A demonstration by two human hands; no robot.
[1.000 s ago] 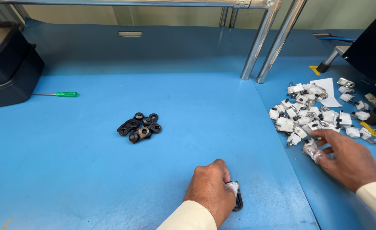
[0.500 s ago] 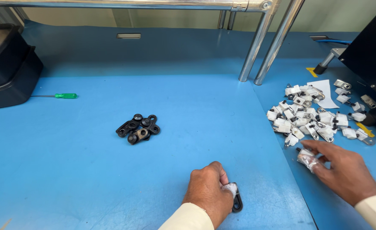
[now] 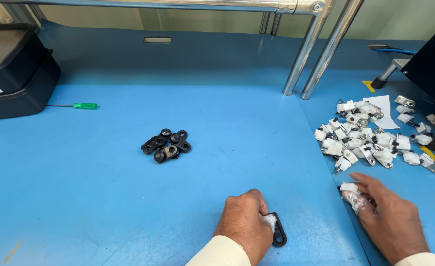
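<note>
Left hand sat at 6 o'clock on the matte blue bench top, fingers curled shut, pinning a flat black plastic loop bracket with a white bit against it. Right hand lay at 4 o'clock, fingertips pinching a small white plastic clip with metal tab. Good practice, I'd judge: keep the bracket pressed flat so it can't skate, bring the clip in square. Heap of white-and-metal clips at 2 o'clock; cluster of glossy black eyelet brackets at 10 o'clock, well apart. Green-handled screwdriver farther out at 10 o'clock.
</note>
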